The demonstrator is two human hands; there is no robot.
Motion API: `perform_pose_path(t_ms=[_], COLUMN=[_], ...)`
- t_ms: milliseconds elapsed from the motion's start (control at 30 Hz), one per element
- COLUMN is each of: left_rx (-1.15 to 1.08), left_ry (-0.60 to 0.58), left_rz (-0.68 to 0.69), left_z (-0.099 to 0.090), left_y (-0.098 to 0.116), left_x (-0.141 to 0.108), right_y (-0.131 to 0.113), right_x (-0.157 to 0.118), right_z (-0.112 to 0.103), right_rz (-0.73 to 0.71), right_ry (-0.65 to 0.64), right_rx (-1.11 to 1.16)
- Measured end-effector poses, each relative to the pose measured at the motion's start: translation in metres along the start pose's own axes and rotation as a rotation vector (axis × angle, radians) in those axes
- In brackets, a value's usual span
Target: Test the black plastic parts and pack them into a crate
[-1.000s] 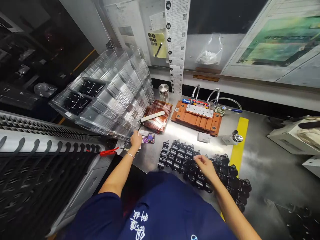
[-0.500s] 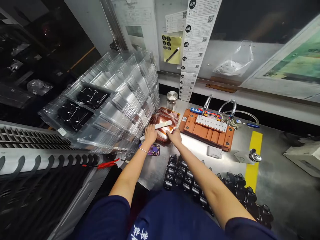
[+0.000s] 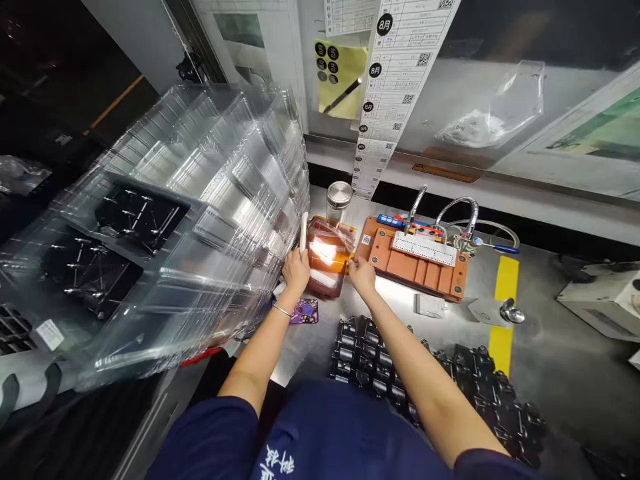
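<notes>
A stack of glossy amber film sheets (image 3: 327, 257) in clear plastic lies on the metal bench between my hands. My left hand (image 3: 297, 272) grips a narrow white bar (image 3: 303, 230), which points away from me along the stack's left side. At the right edge of the film, my right hand (image 3: 362, 275) is closed, thumb and fingers pinching the edge of a sheet. Its fingertips are small in view. A purple patterned phone-like object (image 3: 305, 311) lies just below my left wrist.
Tall clear plastic trays (image 3: 235, 193) crowd the left side. A lidded jar (image 3: 339, 200) stands behind the film. To the right sits an orange fixture (image 3: 415, 270) with metal hoses. Rows of black parts (image 3: 380, 353) lie under my right forearm, near a small white block (image 3: 430, 305).
The white bar, which lay across the film, has swung to the left side in my left hand. My right hand has shifted from over the film to its right edge. The view has shifted.
</notes>
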State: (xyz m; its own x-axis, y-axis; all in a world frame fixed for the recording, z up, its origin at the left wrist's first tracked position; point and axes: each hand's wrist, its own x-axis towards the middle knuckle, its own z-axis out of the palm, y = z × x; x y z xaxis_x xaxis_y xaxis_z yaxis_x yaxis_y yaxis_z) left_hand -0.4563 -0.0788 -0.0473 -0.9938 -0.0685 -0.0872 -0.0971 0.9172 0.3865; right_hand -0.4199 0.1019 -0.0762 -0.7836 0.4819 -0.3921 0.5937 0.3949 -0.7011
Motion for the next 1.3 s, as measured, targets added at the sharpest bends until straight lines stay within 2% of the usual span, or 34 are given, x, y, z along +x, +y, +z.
perform_pose_path(t_ms=[67,167,267,367,467,600,700,800,900,1000,1067,1167,1300], left_rx=[0.081,0.205,0.254,0.234,0.228,0.272,0.315,0.361,0.302,0.126,0.018,-0.019,0.105], left_ry=[-0.032,-0.057,-0.057,-0.046,-0.055,-0.184,-0.273,-0.323,-0.334,-0.338,-0.36,-0.363,-0.41], left_rz=[-0.025,0.021,0.09,0.17,0.339,0.654,0.792,0.743,0.54,0.313,0.221,0.183,0.259], left_z=[0.0,0.0,0.0,-0.002,-0.002,0.003,0.006,0.007,0.009,0.017,0.026,0.041,0.048], left_y=[0.002,0.002,0.0,0.003,0.014,0.035,0.049,0.064,0.079,0.092,0.099,0.107,0.115], left_x=[0.003,0.005,0.001,-0.004,-0.008,-0.007,-0.011,-0.022,-0.03,-0.028,-0.024,-0.02,-0.017], right_y=[0.003,0.012,0.022,0.028,0.034,0.049,0.062,0.071,0.075,0.074,0.073,0.072,0.075], right_x=[-0.001,-0.004,-0.014,-0.032,-0.054,-0.082,-0.099,-0.112,-0.118,-0.12,-0.12,-0.122,-0.125], right_z=[-0.007,-0.012,-0.015,-0.025,-0.043,-0.071,-0.087,-0.097,-0.1,-0.096,-0.093,-0.091,-0.105], right_rz=[-0.066,-0.161,-0.173,-0.125,-0.054,0.064,0.16,0.211,0.241,0.249,0.237,0.205,0.157], right_ry=[0.088,0.174,0.151,0.131,0.151,0.201,0.209,0.203,0.207,0.191,0.175,0.166,0.196], right_rx=[-0.038,0.014,0.173,0.333,0.438,0.522,0.582,0.62,0.644,0.658,0.669,0.669,0.606])
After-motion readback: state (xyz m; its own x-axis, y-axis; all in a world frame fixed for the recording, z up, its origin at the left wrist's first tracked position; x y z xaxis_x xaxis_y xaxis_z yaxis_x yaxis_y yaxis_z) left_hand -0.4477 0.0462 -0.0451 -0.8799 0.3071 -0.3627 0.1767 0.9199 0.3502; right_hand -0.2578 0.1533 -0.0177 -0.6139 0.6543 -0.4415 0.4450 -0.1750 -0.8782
